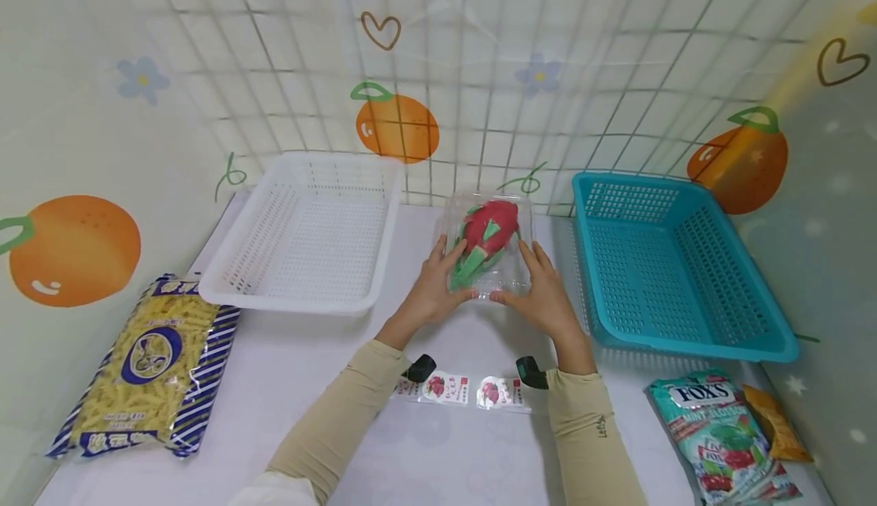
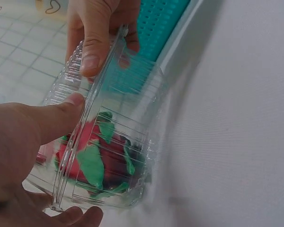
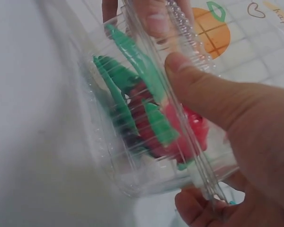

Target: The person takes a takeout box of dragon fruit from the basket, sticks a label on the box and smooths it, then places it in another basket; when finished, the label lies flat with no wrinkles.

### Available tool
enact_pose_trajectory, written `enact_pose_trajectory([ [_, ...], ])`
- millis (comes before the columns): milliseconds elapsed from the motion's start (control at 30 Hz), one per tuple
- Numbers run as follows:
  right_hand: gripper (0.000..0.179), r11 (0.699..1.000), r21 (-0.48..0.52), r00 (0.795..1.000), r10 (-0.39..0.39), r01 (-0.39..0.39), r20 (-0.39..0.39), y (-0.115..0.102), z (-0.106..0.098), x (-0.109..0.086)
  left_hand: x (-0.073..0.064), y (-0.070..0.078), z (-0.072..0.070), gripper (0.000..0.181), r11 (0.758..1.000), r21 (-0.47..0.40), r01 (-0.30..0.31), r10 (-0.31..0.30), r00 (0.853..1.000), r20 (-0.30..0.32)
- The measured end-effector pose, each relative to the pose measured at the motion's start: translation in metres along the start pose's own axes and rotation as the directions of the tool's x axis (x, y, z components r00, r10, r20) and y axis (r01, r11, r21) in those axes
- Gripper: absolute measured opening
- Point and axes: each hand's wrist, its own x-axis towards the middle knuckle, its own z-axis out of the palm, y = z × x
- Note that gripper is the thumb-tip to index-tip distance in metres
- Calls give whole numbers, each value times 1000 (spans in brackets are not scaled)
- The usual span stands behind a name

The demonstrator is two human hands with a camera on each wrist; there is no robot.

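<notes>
A clear plastic clamshell box (image 1: 505, 268) stands between both hands, its lid down over a red dragon fruit (image 1: 495, 224) with green leaf tips. My left hand (image 1: 435, 285) holds the box's left side, thumb on the near rim and fingers along the edge. On the opposite side my right hand (image 1: 546, 300) grips it the same way, thumbs close together. In the left wrist view, the left thumb presses the box's rim seam (image 2: 92, 101). From the right wrist, the right thumb (image 3: 194, 78) lies over the lid edge. A strip of dragon fruit stickers (image 1: 473, 390) lies nearer, between the forearms.
A white basket (image 1: 291, 302) stands left of the box, a teal basket (image 1: 692, 348) right. A pasta bag (image 1: 147, 361) lies at front left. At front right are a Fox's candy bag (image 1: 715, 434) and a small orange packet (image 1: 774, 422). A grid panel (image 1: 473, 141) rises behind.
</notes>
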Motion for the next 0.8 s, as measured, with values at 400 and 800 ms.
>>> enact_pose_trajectory([
  [400,109,998,-59,1000,6,-5,5,-11,-9,-14,-22,-1,-13,102,1000,-1,3,-3,997,-74],
  [800,101,990,-142,1000,13,-14,-13,-13,-25,-54,-81,-4,-29,105,996,39,75,-78,993,92],
])
